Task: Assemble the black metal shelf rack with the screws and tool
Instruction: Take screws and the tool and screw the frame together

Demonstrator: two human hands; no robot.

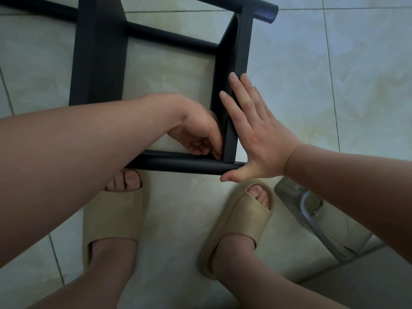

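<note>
The black metal shelf rack [100, 63] lies on the tiled floor in front of my feet. Its flat crosspiece [236, 52] runs away from me on the right and meets a round tube [178, 165] at the near corner. My right hand [256, 134] presses flat against the outer side of that crosspiece with straight fingers. My left hand [200, 134] reaches inside the frame at the same corner, its fingers curled and pinched at the joint. Whatever it pinches is hidden by the fingers. No tool shows.
My feet in beige slippers [113, 217] stand just behind the near tube. A clear plastic bag [310, 210] with small screws lies on the floor at the right. A grey surface edge sits at the bottom right.
</note>
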